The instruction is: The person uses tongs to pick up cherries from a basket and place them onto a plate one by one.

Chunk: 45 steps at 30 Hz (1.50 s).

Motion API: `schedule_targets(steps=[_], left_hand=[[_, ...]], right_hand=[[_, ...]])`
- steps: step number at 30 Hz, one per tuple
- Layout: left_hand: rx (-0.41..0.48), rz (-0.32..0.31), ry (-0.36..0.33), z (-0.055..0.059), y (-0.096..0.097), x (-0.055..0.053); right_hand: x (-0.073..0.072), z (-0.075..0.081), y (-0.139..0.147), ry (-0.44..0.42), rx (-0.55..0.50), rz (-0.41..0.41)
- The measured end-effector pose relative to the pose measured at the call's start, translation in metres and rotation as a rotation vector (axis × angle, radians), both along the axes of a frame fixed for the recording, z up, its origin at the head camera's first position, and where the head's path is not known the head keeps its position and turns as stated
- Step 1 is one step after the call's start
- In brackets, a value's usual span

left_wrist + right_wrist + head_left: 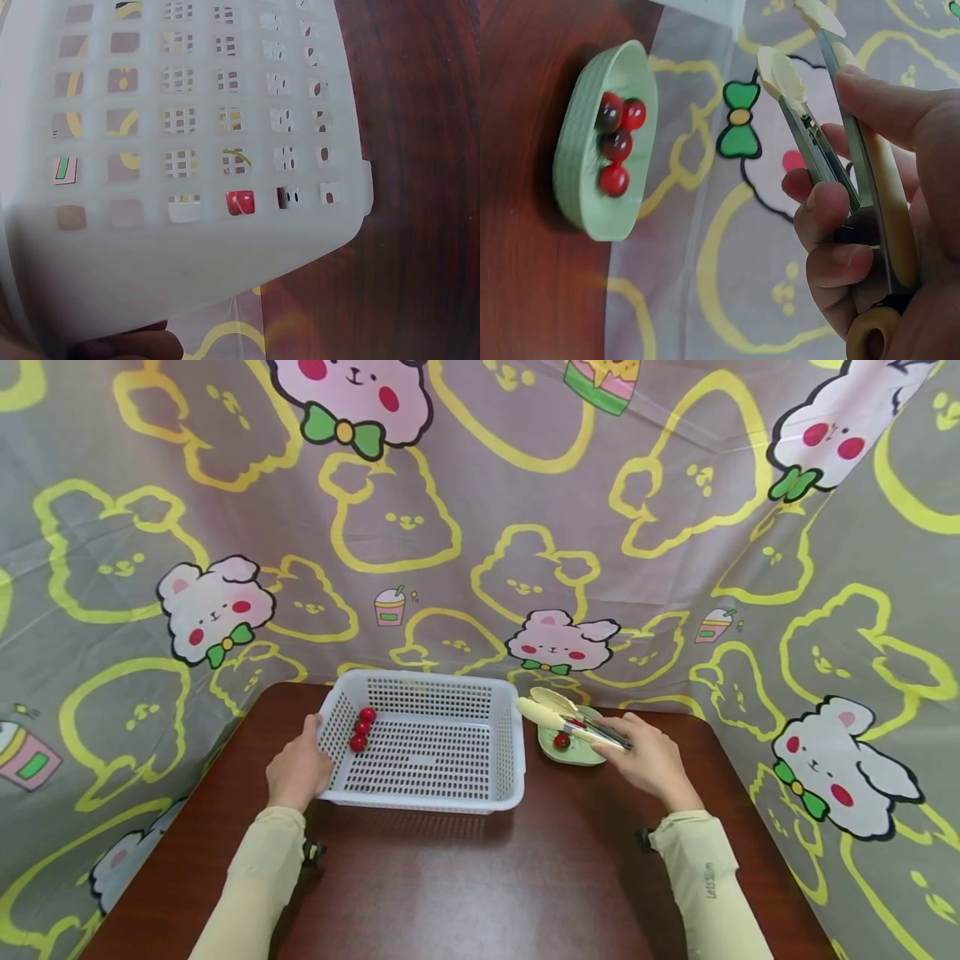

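My left hand (300, 766) grips the left rim of a white plastic basket (427, 802); in the left wrist view the fingers (142, 345) show under its edge. Three red cherry tomatoes (358, 742) lie in a row inside, near the basket's left wall. My right hand (651, 758) holds a pair of tongs (538, 713) with cream tips, thumb on one arm and fingers round the other. The tips are apart with nothing between them, and overlap a green dish (581, 758) in the head view. Several cherry tomatoes (615, 180) sit in that dish, some darker than others.
The dark brown wooden table (465, 893) carries the basket and, just to its right, the dish. A patterned cloth (442, 510) with rabbits and yellow outlines hangs behind the table and along both sides.
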State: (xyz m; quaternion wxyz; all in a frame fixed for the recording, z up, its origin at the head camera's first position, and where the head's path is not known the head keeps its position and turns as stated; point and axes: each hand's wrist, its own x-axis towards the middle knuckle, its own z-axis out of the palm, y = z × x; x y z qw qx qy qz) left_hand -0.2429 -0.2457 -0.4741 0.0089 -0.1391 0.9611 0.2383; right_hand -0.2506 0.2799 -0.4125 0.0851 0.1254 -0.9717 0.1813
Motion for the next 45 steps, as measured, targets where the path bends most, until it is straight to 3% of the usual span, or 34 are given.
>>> schedule_targets(steps=[13,18,26,45], left_hand=[[0.005,0.011,-0.008,-0.001,-0.002,0.004],[0.005,0.019,0.003,-0.001,-0.003,0.004],[0.003,0.032,-0.001,0.000,0.000,0.006],[0.011,0.016,0.027,-0.002,0.002,0.003]], right_hand=[[-0.009,0.005,-0.051,0.021,-0.015,0.108],[-0.023,0.013,-0.080,0.033,0.023,0.172],[-0.036,0.027,-0.134,-0.024,0.081,0.260],[-0.049,0.009,-0.230,-0.074,0.288,0.421]])
